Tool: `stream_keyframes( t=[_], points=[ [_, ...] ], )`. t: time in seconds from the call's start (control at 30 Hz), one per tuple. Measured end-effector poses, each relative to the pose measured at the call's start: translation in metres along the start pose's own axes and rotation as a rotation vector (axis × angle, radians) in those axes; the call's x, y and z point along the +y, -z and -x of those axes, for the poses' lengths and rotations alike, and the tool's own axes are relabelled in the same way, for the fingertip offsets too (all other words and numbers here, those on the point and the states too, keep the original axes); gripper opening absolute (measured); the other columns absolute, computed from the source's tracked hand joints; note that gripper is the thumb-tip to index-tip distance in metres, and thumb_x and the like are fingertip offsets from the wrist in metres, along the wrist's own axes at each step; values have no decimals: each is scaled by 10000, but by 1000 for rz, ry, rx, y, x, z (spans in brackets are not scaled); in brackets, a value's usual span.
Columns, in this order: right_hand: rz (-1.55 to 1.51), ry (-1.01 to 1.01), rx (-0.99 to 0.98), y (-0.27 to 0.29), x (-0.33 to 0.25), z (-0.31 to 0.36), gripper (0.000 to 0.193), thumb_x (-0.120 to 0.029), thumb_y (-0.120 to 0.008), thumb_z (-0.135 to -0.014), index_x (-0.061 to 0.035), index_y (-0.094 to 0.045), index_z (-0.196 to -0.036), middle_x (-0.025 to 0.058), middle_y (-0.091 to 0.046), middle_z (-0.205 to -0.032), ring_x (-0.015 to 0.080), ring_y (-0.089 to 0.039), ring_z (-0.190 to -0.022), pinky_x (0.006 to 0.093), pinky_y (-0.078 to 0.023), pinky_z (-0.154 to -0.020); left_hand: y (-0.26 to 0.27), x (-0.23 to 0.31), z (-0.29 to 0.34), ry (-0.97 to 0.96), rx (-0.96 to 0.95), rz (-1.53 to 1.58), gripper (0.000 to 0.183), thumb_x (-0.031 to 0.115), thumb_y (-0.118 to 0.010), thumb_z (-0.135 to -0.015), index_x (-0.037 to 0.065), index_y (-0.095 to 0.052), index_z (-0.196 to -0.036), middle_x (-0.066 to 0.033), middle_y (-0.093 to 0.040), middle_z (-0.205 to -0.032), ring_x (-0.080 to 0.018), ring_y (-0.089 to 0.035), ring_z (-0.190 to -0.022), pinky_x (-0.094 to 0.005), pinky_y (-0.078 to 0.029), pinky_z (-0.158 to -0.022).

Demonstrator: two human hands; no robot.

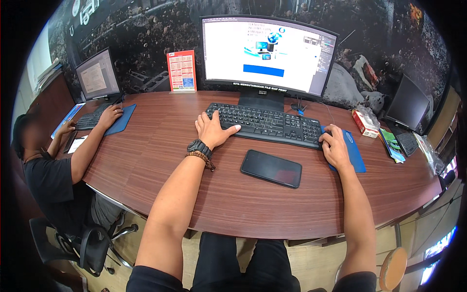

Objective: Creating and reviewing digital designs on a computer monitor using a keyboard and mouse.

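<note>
My left hand (212,131) rests at the left end of a black keyboard (262,123), fingers spread over the keys and thumb stretched along the front edge. A black watch (199,147) and a beaded bracelet (198,155) circle that wrist. On a blue mouse pad (357,156) to the right, my right hand (334,147) curls over a computer mouse, which the hand almost wholly hides. Behind the keyboard stands a wide curved monitor (228,53) showing a design page with a blue bar. A dark phone (271,168) lies face up between my forearms.
At the left, another person (53,165) works at a keyboard (92,118) and monitor (97,75). A red-and-white sign (181,71) stands beside my monitor. To the right are a red-and-white box (365,122), leaflets (392,146) and another monitor (407,104). A round stool (393,269) stands below.
</note>
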State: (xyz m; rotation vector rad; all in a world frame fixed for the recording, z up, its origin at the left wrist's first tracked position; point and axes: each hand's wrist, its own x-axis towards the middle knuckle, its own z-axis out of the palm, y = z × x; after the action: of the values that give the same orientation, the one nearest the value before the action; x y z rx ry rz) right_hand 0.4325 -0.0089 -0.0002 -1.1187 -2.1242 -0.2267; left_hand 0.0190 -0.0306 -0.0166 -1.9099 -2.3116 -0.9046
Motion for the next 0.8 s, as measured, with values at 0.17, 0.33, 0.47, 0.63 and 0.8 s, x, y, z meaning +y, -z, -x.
stream_keyframes(
  t=[0.17,0.33,0.47,0.63,0.8],
  points=[
    [14,-97,19,-1,4,2,153,-73,-612,-831,-70,-687,-965,154,-560,-1236,372,-509,-1217,443,-431,-1025,4,4,3,-150,106,2,659,556,-773,-776,110,-655,-1246,-315,-345,-1483,-465,-256,-1403,-589,-173,-1153],
    [-71,-389,10,-2,15,6,335,-228,-644,-847,-103,-687,-1156,160,-562,-1241,381,-569,-1161,444,-472,-985,7,11,4,-221,125,9,401,489,-756,-822,126,-764,-991,-282,-365,-1510,-473,-246,-1424,-636,-132,-1158],
    [-59,-395,10,-5,23,8,360,-235,-643,-847,-98,-682,-1178,165,-563,-1237,378,-584,-1137,437,-480,-974,7,10,3,-204,85,-39,505,536,-691,-865,90,-742,-1095,-320,-343,-1500,-481,-270,-1406,-609,-209,-1146],
    [-51,-408,43,-5,23,8,352,-209,-649,-837,-85,-681,-1164,168,-567,-1228,381,-583,-1133,437,-480,-974,8,9,2,-59,41,-42,724,583,-623,-895,-33,-607,-1275,-359,-274,-1505,-489,-292,-1387,-543,-311,-1120],
    [-60,-389,68,-4,16,8,348,-201,-651,-833,-86,-681,-1160,167,-568,-1218,379,-584,-1126,437,-482,-967,-3,3,-2,-30,96,-20,654,552,-593,-923,-18,-629,-1242,-342,-293,-1499,-485,-308,-1375,-548,-311,-1117]
  ],
)
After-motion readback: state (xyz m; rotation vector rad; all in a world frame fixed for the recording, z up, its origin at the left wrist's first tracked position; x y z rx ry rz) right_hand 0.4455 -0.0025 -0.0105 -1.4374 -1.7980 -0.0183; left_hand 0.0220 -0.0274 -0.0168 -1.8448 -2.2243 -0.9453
